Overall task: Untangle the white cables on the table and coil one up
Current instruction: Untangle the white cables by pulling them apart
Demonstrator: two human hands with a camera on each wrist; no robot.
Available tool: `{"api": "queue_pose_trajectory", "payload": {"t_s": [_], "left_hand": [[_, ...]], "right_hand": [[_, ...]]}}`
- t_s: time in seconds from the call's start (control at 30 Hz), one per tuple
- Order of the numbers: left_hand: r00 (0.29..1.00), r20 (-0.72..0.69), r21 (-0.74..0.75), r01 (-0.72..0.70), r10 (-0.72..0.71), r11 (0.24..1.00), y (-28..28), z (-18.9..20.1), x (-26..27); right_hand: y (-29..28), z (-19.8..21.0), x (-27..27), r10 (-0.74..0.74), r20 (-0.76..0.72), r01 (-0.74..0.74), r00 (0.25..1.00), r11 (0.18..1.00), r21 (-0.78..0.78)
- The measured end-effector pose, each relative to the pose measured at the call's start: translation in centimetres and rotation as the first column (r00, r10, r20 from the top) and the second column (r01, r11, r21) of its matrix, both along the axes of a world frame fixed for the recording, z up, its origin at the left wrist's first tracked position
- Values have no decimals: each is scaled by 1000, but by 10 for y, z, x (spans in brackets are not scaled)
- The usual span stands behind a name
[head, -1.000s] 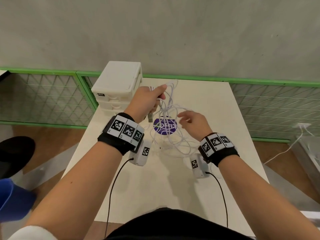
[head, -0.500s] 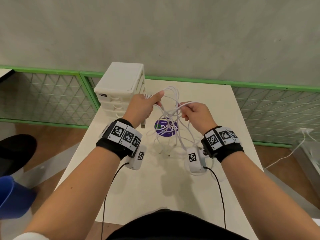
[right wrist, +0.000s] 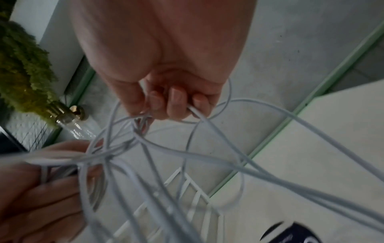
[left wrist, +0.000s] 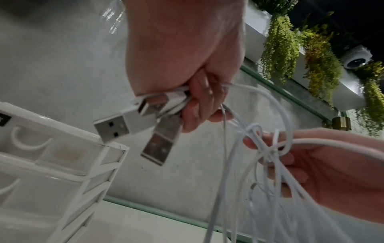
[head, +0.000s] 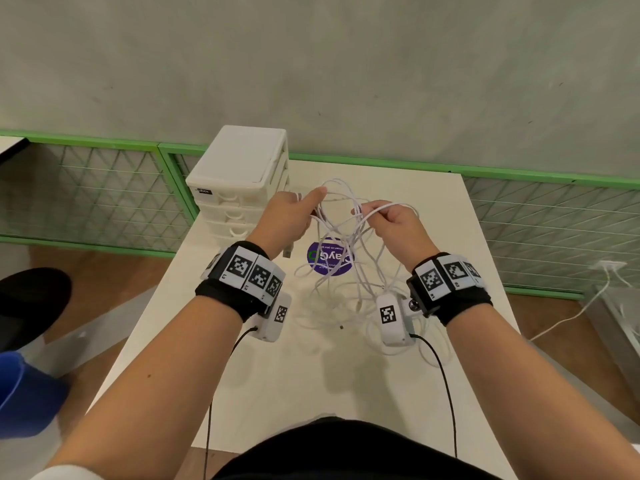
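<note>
A tangle of white cables [head: 341, 237] hangs between both raised hands over the white table [head: 301, 382], with loose loops trailing down onto it. My left hand [head: 291, 216] grips several cable ends; their USB plugs [left wrist: 133, 121] stick out below its curled fingers [left wrist: 199, 105]. My right hand [head: 391, 220] pinches a strand of the cables [right wrist: 207, 141] near a knot [left wrist: 270, 149] at about the same height. The hands are a short distance apart.
A white drawer unit [head: 239, 181] stands at the table's back left, close to my left hand. A purple round sticker [head: 329, 258] lies under the cables. A green-framed mesh fence [head: 519, 209] runs behind the table. A blue object [head: 24, 393] sits at the lower left.
My right hand rose from low over the table, took hold of a strand and lifted it level with the left hand. The left hand kept its grip and moved slightly up.
</note>
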State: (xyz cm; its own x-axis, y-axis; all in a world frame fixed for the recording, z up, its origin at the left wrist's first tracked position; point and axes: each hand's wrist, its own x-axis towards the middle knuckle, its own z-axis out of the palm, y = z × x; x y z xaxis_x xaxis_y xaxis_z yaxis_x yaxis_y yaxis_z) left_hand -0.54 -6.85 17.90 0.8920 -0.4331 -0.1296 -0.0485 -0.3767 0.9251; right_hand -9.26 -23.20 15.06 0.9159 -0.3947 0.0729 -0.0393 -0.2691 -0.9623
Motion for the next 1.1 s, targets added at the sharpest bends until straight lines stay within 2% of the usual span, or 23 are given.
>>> {"api": "queue_pose_trajectory", "payload": {"t_s": [0.07, 0.17, 0.27, 0.33, 0.47, 0.57, 0.67, 0.73, 0.8, 0.87, 0.93, 1.0, 1.1], "left_hand": [[1000, 16, 34, -24, 23, 999, 2, 0, 4], [999, -6, 5, -38, 38, 999, 0, 1, 4], [996, -44, -35, -82, 80, 996, -4, 1, 2], [991, -68, -49, -123, 119, 991, -6, 1, 3], [983, -77, -73, -175, 169, 982, -8, 0, 4], [975, -83, -93, -214, 206, 972, -10, -2, 4], [968, -81, -93, -245, 238, 965, -8, -4, 7], [960, -79, -96, -275, 269, 957, -5, -5, 10], [958, -69, -92, -283, 277, 955, -3, -7, 13], [964, -52, -68, -264, 261, 962, -2, -10, 14], [971, -22, -15, -239, 238, 971, -2, -12, 14], [978, 11, 43, -209, 208, 977, -3, -15, 15], [987, 103, 152, -135, 120, 979, -6, -13, 11]], "right_hand": [[-5, 2, -1, 12, -4, -12, 1000, 999, -32], [-13, -1, 1, -66, -38, 62, 997, 994, -93], [-18, -2, -1, -24, -135, -7, 990, 974, -227], [-20, -2, -3, 1, -145, -39, 989, 966, -257], [-12, -4, -7, -50, -151, 34, 987, 994, -103], [-4, -4, -12, 97, -259, -111, 961, 993, -39], [-4, -13, -17, 232, -346, -293, 909, 947, -135], [-8, -17, -20, 263, -361, -326, 895, 937, -127], [-11, -18, -22, 246, -334, -276, 910, 960, -44], [-14, -15, -23, 140, -261, -153, 955, 988, -29], [-17, -9, -23, -12, -159, -3, 987, 996, -93], [-22, -3, -21, -103, -64, 94, 993, 987, -133], [-23, 6, -16, -79, 20, 81, 997, 945, -316]]}}
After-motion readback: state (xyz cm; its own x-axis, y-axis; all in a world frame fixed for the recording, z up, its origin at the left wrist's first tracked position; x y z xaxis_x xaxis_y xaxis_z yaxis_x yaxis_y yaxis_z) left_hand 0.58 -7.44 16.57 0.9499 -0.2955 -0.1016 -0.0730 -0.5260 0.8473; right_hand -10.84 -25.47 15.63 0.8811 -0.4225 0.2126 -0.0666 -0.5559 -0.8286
